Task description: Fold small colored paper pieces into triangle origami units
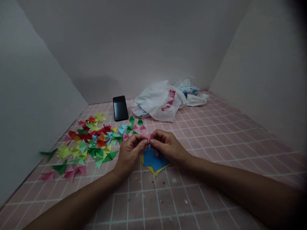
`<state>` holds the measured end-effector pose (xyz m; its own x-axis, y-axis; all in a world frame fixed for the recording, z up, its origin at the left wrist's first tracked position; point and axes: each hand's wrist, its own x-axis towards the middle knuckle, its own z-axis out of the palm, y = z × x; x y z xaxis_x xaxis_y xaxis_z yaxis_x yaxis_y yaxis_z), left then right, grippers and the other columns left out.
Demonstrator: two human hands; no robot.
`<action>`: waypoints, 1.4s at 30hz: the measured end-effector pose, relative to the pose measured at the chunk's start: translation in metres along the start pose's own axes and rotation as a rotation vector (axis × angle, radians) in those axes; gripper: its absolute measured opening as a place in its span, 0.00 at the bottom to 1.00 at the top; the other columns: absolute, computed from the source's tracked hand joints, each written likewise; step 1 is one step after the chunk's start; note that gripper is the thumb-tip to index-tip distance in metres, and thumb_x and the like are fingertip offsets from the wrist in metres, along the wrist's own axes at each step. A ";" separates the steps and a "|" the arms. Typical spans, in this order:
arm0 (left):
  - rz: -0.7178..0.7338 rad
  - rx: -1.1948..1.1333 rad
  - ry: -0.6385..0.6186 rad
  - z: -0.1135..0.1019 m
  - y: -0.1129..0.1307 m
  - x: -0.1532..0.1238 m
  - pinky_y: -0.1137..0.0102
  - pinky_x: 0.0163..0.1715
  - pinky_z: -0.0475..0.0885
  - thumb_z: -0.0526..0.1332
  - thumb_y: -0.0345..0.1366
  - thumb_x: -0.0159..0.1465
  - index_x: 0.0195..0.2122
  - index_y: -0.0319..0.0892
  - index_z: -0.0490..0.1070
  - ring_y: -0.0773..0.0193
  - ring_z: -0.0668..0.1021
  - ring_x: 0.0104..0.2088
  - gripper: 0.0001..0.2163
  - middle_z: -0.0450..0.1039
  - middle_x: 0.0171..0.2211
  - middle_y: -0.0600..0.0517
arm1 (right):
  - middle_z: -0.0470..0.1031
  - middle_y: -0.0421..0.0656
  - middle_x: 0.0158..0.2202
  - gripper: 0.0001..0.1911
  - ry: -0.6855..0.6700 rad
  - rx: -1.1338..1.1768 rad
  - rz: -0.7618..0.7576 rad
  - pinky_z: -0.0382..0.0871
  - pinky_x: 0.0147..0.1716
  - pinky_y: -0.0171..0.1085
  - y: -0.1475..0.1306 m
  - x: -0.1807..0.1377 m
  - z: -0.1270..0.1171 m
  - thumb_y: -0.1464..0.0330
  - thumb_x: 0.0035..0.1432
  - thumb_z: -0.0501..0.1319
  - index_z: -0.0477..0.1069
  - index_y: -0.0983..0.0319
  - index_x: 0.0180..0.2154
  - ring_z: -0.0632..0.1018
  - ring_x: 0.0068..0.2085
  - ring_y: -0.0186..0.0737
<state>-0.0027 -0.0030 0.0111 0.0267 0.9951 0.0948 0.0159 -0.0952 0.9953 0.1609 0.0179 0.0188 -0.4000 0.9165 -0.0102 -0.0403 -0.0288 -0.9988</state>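
Observation:
My left hand (130, 154) and my right hand (168, 146) meet above the middle of the pink tiled surface. Their fingertips pinch a small piece of pink folded paper (148, 137), partly hidden by my fingers. Directly beneath my hands lies a stack of square origami paper (153, 160), blue on top with yellow edges showing. To the left of my left hand spreads a large scatter of small folded paper triangles (93, 142) in green, red, yellow, pink and light blue.
A black smartphone (120, 108) lies face up at the back, beside a crumpled white plastic bag (158, 101) with red print. Another white bag (188, 91) sits behind it. Grey walls (40, 86) rise on three sides. Small white specks (174, 180) dot the tiles near me.

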 end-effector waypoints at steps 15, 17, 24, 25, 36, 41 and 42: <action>0.055 0.136 -0.010 -0.002 -0.001 -0.001 0.71 0.31 0.68 0.61 0.38 0.63 0.36 0.41 0.71 0.66 0.74 0.29 0.06 0.72 0.29 0.54 | 0.67 0.35 0.23 0.06 0.008 -0.002 -0.024 0.59 0.19 0.31 0.000 0.000 -0.001 0.65 0.54 0.61 0.68 0.61 0.30 0.67 0.20 0.28; 0.071 0.163 0.009 -0.002 -0.002 -0.001 0.72 0.31 0.68 0.61 0.36 0.63 0.37 0.42 0.70 0.66 0.75 0.29 0.04 0.72 0.30 0.54 | 0.67 0.35 0.24 0.06 0.005 -0.011 -0.011 0.59 0.19 0.31 0.000 -0.001 -0.001 0.66 0.54 0.61 0.68 0.61 0.31 0.67 0.20 0.28; 0.130 0.195 0.045 -0.001 -0.005 -0.002 0.72 0.35 0.70 0.64 0.34 0.62 0.38 0.43 0.69 0.65 0.78 0.34 0.05 0.73 0.34 0.53 | 0.67 0.36 0.24 0.04 0.043 -0.054 0.005 0.58 0.19 0.31 0.001 0.000 0.001 0.67 0.54 0.60 0.66 0.60 0.30 0.66 0.20 0.29; 0.125 0.188 0.048 -0.001 -0.005 -0.002 0.72 0.35 0.71 0.64 0.35 0.62 0.39 0.43 0.69 0.65 0.78 0.34 0.06 0.74 0.34 0.53 | 0.67 0.36 0.24 0.05 0.040 -0.058 -0.007 0.58 0.19 0.31 0.001 0.000 0.001 0.66 0.54 0.60 0.66 0.60 0.30 0.66 0.20 0.29; -0.101 -0.103 -0.022 0.000 -0.002 0.001 0.73 0.29 0.70 0.69 0.40 0.57 0.39 0.40 0.72 0.67 0.75 0.27 0.13 0.74 0.27 0.54 | 0.63 0.34 0.21 0.08 0.041 -0.068 -0.024 0.57 0.20 0.32 0.005 0.001 -0.002 0.64 0.55 0.60 0.65 0.60 0.29 0.64 0.21 0.31; -0.144 -0.107 -0.056 0.000 -0.003 0.003 0.73 0.27 0.69 0.68 0.41 0.56 0.30 0.39 0.73 0.69 0.72 0.24 0.10 0.71 0.23 0.55 | 0.62 0.34 0.21 0.07 0.031 -0.128 -0.083 0.56 0.22 0.32 0.008 0.001 -0.003 0.65 0.57 0.59 0.64 0.59 0.29 0.63 0.22 0.31; -0.137 -0.098 -0.054 0.000 -0.003 0.003 0.73 0.27 0.68 0.68 0.41 0.56 0.29 0.40 0.73 0.69 0.72 0.24 0.10 0.71 0.23 0.55 | 0.62 0.34 0.21 0.07 0.030 -0.137 -0.089 0.57 0.22 0.32 0.008 0.001 -0.003 0.66 0.57 0.59 0.64 0.60 0.29 0.63 0.22 0.31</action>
<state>-0.0023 0.0005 0.0084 0.0845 0.9956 -0.0401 -0.0745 0.0465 0.9961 0.1627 0.0198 0.0107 -0.3727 0.9245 0.0795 0.0513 0.1060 -0.9930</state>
